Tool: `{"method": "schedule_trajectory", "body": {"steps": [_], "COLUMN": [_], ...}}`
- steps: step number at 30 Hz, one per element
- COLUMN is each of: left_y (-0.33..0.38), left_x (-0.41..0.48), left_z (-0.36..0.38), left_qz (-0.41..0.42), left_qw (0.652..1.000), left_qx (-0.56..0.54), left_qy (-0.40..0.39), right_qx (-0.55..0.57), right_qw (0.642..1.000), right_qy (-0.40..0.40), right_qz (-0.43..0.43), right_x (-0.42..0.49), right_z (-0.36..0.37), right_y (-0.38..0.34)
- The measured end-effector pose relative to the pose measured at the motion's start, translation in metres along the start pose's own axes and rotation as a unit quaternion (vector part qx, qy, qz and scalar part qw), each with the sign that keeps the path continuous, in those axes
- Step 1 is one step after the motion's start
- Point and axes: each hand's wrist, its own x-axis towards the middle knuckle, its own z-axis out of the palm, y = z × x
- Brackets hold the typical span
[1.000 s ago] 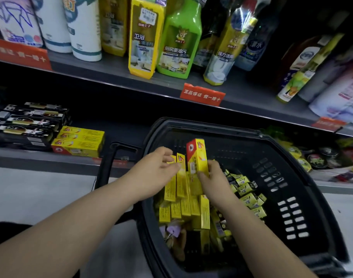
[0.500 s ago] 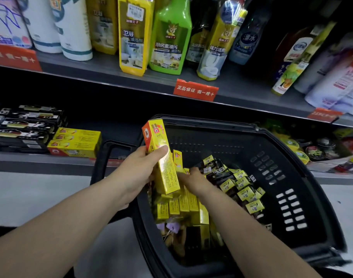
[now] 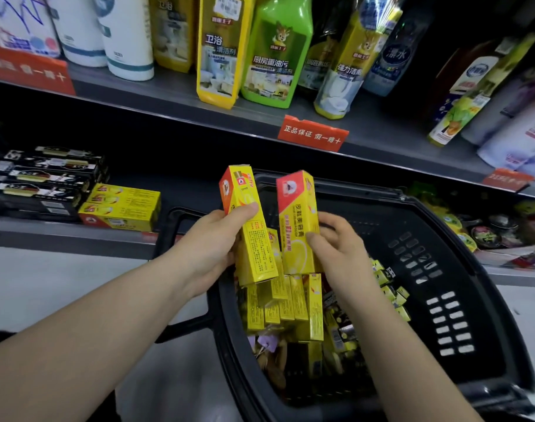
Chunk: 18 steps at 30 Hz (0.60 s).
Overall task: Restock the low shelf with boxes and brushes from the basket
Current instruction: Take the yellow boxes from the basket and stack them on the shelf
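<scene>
Yellow box (image 3: 257, 248) in left hand (image 3: 211, 248) grip, second box (image 3: 293, 214) in right hand (image 3: 342, 254) grip

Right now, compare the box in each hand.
The left-hand box tilts, top leaning left; the right-hand box stands nearly upright. The left-hand box shows a fine-print panel; the right-hand box shows large lettering. Both are yellow with red tops, held above the basket.

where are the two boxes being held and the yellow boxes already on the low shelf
left held box (image 3: 257, 248), head view, on its small-print side
right held box (image 3: 294, 214), head view, on its front label
shelf boxes (image 3: 120, 207), head view, on the stack's front side
</scene>
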Motion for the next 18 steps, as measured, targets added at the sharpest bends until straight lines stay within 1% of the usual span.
{"method": "schedule_trajectory", "body": {"steps": [2, 4, 6, 7, 8, 9, 10, 11, 12, 13, 14, 15, 16, 18], "left_y": [0.001, 0.001, 0.001, 0.001, 0.002, 0.002, 0.003, 0.003, 0.003, 0.003, 0.003, 0.004, 0.005, 0.007], "left_x": [-0.001, -0.001, -0.003, -0.003, -0.003, -0.004, -0.004, -0.005, -0.005, -0.006, -0.007, -0.008, -0.009, -0.010], "left_z": [0.003, 0.006, 0.006, 0.005, 0.002, 0.000, -0.003, -0.006, -0.009, -0.011, -0.013, -0.015, -0.017, -0.023], "left_qz": [-0.002, 0.004, 0.022, 0.031, 0.038, 0.039, 0.035, 0.027, 0.022, 0.018, 0.015, 0.011, 0.007, -0.002], "left_qw": [1.000, 1.000, 1.000, 0.999, 0.999, 0.999, 0.999, 0.999, 0.999, 0.999, 0.999, 0.999, 0.999, 0.999], "left_qx": [-0.012, -0.019, -0.004, 0.008, 0.016, 0.018, 0.016, 0.013, 0.013, 0.013, 0.014, 0.013, 0.014, 0.015], "left_qy": [-0.005, -0.011, 0.000, 0.010, 0.018, 0.022, 0.026, 0.030, 0.034, 0.037, 0.039, 0.038, 0.038, 0.038], "right_qx": [0.009, -0.027, -0.069, -0.061, -0.033, -0.018, -0.027, -0.083, -0.155, -0.228, -0.275, -0.292, -0.293, -0.284], "right_qw": [0.998, 0.995, 0.985, 0.985, 0.988, 0.993, 0.997, 0.996, 0.986, 0.968, 0.945, 0.928, 0.918, 0.923], "right_qy": [-0.034, -0.060, -0.101, -0.115, -0.118, -0.101, -0.071, -0.042, -0.038, -0.063, -0.098, -0.129, -0.145, -0.131], "right_qz": [-0.045, -0.081, -0.118, -0.116, -0.095, -0.065, -0.033, -0.003, 0.039, 0.088, 0.145, 0.194, 0.223, 0.223], "right_x": [-0.008, -0.015, -0.019, -0.017, -0.013, -0.006, 0.004, 0.014, 0.023, 0.028, 0.032, 0.033, 0.032, 0.031], "right_z": [0.005, 0.015, 0.024, 0.025, 0.022, 0.018, 0.014, 0.011, 0.009, 0.012, 0.017, 0.026, 0.034, 0.044], "right_y": [-0.018, -0.029, -0.033, -0.033, -0.031, -0.025, -0.017, -0.006, 0.007, 0.020, 0.034, 0.046, 0.056, 0.067]}}
